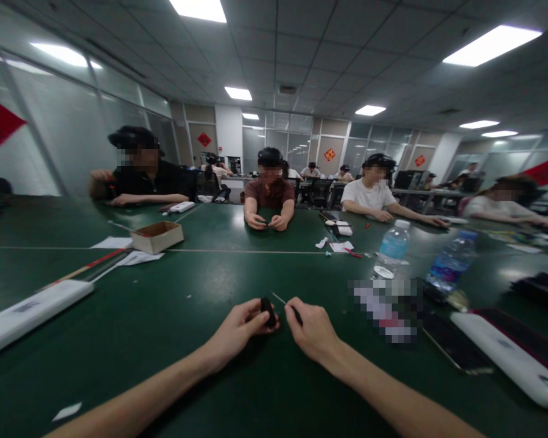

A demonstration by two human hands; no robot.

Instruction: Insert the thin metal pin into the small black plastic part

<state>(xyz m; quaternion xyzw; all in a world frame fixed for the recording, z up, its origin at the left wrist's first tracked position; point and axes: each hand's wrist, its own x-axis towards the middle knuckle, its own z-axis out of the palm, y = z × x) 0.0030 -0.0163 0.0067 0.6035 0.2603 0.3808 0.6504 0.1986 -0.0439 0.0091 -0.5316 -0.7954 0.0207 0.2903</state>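
Note:
My left hand (237, 328) pinches a small black object (268, 311) between thumb and fingers, low over the dark green tabletop (164, 359). My right hand (313, 331) grips a thin tool with a black handle (296, 314) and a fine metal tip. That tip points up and to the left, passing just above the black object. The two hands are close together, and the tip seems not to touch the object. My fingers hide part of the object, so its exact shape cannot be made out.
A long white case (31, 316) lies to my left, and another (511, 356) to my right beside a dark phone (452, 344). Ahead stand a cardboard box (158, 237) and water bottles (393, 246). Several seated people work across the table.

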